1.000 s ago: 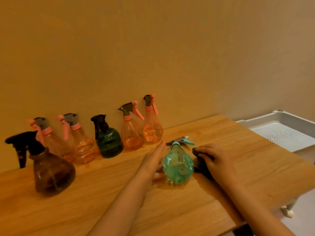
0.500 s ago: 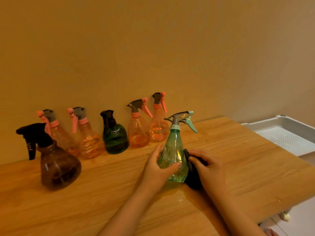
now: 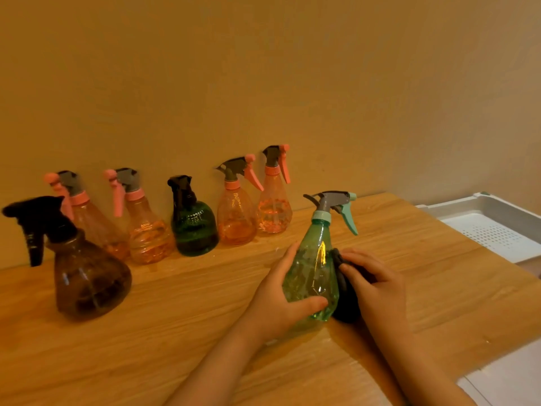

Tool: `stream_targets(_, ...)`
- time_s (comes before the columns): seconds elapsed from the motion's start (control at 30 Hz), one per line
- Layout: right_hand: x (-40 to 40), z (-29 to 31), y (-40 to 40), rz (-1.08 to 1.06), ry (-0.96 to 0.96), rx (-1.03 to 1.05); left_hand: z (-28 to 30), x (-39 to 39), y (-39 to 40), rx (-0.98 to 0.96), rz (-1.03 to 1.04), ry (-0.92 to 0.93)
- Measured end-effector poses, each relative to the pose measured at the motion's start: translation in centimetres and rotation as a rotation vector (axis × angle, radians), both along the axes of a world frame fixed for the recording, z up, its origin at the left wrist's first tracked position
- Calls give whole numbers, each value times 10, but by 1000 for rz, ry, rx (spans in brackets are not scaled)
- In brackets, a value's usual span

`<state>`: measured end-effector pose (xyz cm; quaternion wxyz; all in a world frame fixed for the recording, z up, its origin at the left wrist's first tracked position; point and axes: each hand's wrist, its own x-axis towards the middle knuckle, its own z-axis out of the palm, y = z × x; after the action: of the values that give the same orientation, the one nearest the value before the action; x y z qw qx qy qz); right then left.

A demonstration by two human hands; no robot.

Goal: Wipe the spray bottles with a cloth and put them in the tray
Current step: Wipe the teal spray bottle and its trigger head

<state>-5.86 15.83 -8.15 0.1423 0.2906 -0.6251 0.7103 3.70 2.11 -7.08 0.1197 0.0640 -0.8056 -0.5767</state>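
Note:
A light green spray bottle [image 3: 314,265] with a grey and teal trigger stands upright on the wooden table [image 3: 181,332]. My left hand [image 3: 281,300] grips its body from the left. My right hand [image 3: 377,285] presses a dark cloth [image 3: 347,303] against the bottle's right side. The white perforated tray [image 3: 494,227] sits off the table's right edge and holds nothing that I can see.
Along the wall stand several orange bottles with pink triggers, such as the orange bottle [image 3: 273,209] nearest the corner, and a dark green bottle [image 3: 193,227]. A brown bottle [image 3: 87,276] with a black trigger stands further forward at the left. A white surface [image 3: 512,376] lies at the lower right.
One second ago the green bottle lay tilted towards me between my hands. My left hand has closed on it and stood it upright, while my right hand keeps the cloth against its side.

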Motion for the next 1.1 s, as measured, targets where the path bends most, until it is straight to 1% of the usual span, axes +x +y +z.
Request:
stream_targets(0.1, 0, -1, -1, -7, -11, 1, -4, -1, 8, -125, 128, 61)
stream_targets(0.17, 0, -2, -1, -3, -31, 1, -5, -4, 10, -175, 138, 73)
stream_targets(0.27, -1, -4, 0, 17, -55, 3, -4, -5, 6, -121, 67, 49)
stream_targets(0.4, 0, -2, 0, 27, -58, -8, 1, -1, -3, 104, -72, 61)
stream_targets(0.47, 1, -1, 0, 27, -63, -2, 1, -1, -3, 159, -81, 96)
stream_targets(0.5, 0, -1, 0, 24, -69, -6, 0, -1, -1, 146, -48, 113)
stream_targets(0.57, 0, -2, 0, 26, -72, -10, -3, -3, 4, 44, 83, 122)
stream_targets(0.63, 1, -3, 0, 31, -55, 6, -6, -5, 7, -19, 164, 86)
stream_targets(0.7, 2, -3, -1, 36, -43, 27, -5, -5, 6, -33, 120, 34)
stream_targets(0.83, 2, -1, 0, 13, -60, 30, -4, -2, -2, 54, -133, -2)
stream_targets(0.87, 2, -1, 1, 5, -62, 25, -5, -2, -1, 46, -135, 8)
stream_targets(0.97, 1, 0, 0, -26, -66, 29, -8, -4, 3, -8, -45, 46)
stream_targets(1.03, 1, 3, 0, -55, -53, 46, -11, -5, 4, -7, -17, 58)
stream_targets(1.1, -3, 15, 1, -98, 23, 107, -14, -7, 4, -29, 19, 69)
